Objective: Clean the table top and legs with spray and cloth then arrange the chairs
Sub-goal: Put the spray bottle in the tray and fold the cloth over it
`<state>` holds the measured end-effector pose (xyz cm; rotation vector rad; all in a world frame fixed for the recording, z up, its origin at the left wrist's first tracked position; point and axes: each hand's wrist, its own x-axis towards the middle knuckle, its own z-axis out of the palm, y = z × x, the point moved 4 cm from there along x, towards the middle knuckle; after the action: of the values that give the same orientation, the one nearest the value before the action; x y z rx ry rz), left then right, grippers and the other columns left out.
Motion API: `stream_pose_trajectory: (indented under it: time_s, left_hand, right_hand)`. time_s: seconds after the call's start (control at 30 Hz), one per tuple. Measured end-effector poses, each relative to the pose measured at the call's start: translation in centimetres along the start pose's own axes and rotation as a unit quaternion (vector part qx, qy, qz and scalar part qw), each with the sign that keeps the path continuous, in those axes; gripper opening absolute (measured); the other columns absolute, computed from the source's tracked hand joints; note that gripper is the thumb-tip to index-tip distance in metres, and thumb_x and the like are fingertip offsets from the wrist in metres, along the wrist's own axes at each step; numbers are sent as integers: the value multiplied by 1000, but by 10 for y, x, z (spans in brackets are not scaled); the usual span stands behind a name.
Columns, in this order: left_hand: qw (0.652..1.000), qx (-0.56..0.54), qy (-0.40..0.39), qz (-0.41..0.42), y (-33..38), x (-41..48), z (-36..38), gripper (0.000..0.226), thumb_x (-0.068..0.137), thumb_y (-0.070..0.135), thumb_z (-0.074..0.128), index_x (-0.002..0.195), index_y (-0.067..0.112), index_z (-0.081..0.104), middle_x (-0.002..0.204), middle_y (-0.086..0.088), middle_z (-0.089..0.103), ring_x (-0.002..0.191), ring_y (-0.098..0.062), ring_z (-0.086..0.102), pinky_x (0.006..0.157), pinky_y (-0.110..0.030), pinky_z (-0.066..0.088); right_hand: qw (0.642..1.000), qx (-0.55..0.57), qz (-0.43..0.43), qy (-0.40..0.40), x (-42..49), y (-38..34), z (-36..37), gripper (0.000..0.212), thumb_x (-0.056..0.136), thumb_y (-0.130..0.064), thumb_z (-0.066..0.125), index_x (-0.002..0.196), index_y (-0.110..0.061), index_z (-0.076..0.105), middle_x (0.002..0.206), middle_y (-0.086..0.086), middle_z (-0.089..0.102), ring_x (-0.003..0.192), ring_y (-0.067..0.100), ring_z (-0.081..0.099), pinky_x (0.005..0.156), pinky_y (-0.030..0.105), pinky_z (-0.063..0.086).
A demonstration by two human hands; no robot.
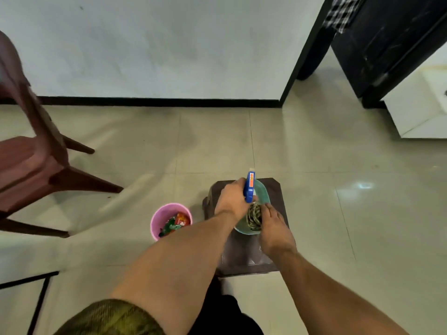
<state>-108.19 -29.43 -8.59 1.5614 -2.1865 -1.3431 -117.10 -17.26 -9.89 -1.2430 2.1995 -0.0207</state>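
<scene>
A low brown stool (273,259) stands on the floor below me with a teal basin (262,189) on it. My left hand (231,198) is wrapped around a spray bottle with a blue trigger head (250,187), over the basin. My right hand (272,228) grips a bunched, dark patterned cloth (254,216) at the basin's near end. A maroon plastic chair (31,163) stands at the left. The corner of a white table with a black frame (29,264) shows at the lower left.
A pink bucket (154,221) with red and green packets inside sits on the tiled floor just left of the stool. A white wall with black skirting runs behind. A dark door and a white cabinet (418,112) are at the upper right.
</scene>
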Motion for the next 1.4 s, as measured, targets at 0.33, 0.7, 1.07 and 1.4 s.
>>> stream_pose_trajectory:
  time_s: [0.33,0.7,1.07,1.4]
  left_hand:
    - [994,-48,37,-86,-28,61,63,33,86,23,79,115,21,65,97,5,70,91,-18,66,87,-30,53]
    - [988,-57,37,-142,-48,78,100,38,87,24,80,119,16,62,103,3,71,93,-15,64,90,-32,51]
    - [948,-66,172,-259,-51,13,79,28,96,19,63,121,9,66,123,-8,66,114,-26,63,101,-38,51]
    - [808,-495,-9,-318,-46,-64,115,94,60,79,78,122,9,70,115,-9,76,109,-25,72,100,-43,56]
  right_hand:
    - [995,3,-82,-64,52,27,28,82,92,-5,51,160,-19,6,167,-1,7,153,18,10,123,33,20]
    - [980,-31,-150,-130,69,69,43,90,90,-9,64,159,-18,7,167,-1,10,152,18,14,121,32,18]
    - [937,340,37,-67,53,61,15,51,90,-13,65,137,-19,47,115,-1,64,101,16,60,88,27,47]
    - [736,617,211,-180,18,48,14,30,102,-38,49,107,-17,70,100,6,76,91,18,69,66,29,50]
